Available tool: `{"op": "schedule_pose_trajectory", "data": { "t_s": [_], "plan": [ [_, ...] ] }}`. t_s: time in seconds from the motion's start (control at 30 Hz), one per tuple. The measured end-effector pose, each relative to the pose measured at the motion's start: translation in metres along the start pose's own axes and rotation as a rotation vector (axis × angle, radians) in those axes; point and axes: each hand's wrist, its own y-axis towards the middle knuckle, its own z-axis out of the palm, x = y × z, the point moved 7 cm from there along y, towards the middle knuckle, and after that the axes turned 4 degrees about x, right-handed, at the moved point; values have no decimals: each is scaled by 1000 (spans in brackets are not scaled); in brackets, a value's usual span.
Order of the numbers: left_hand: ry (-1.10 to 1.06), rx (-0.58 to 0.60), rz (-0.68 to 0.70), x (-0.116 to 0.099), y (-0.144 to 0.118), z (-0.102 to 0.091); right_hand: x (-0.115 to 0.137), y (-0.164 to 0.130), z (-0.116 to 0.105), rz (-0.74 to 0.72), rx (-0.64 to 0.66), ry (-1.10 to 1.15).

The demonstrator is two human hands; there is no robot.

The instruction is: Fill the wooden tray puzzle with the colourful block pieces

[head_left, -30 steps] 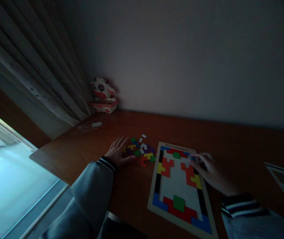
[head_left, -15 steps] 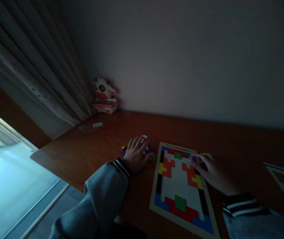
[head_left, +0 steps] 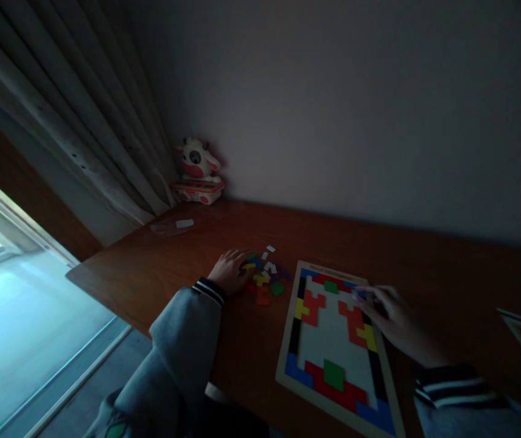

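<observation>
- Our left hand (head_left: 229,271), fingers curled, rests on the loose puzzle pieces (head_left: 265,277) heaped on the bench (head_left: 160,267).
- Our right hand (head_left: 391,316), fingers spread, touches the puzzle board (head_left: 333,340) at its right edge, beside the heap.

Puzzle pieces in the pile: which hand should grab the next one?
Probably the left hand. It already rests on the pile of loose pieces beside the puzzle board, while the right hand sits on the board's far edge, away from the pile.
</observation>
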Motion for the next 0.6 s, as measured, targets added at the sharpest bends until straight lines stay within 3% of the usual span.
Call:
{"op": "schedule_pose_trajectory", "data": {
  "t_s": [0.2,0.6],
  "plan": [
    [-22,126,174,-17,1,13,5,-1,-2,17,11,7],
    [-29,55,-27,-6,3,7,20,-3,-7,-18,-14,-23]
  ]
}}
